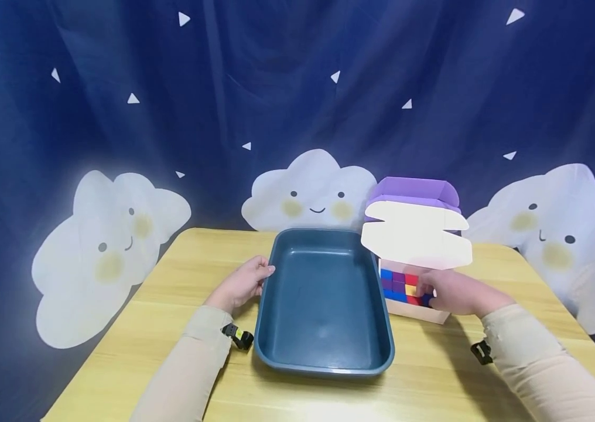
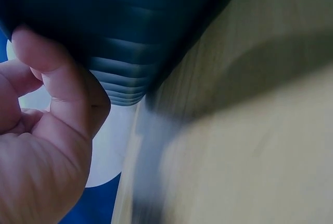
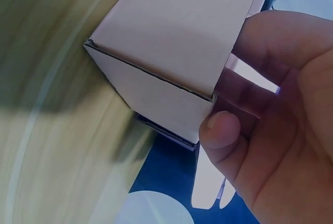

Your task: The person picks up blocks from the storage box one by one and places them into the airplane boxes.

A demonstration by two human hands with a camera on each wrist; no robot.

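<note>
A dark teal plastic tray stands on the table in the head view, with nothing in it. My left hand grips its left rim; in the left wrist view, curled fingers meet the underside of the rim of the tray. To the right of the tray is a cardboard box with its lid up, holding red, blue, purple and yellow blocks. My right hand reaches into this box, fingers down among the blocks. Seen from the right wrist, the box wall hides the fingertips, so any grip on a block is unclear.
The raised lid, white inside with a purple flap, stands behind the blocks. A wooden table carries the tray and box. Behind it hangs a dark blue curtain printed with clouds and white triangles.
</note>
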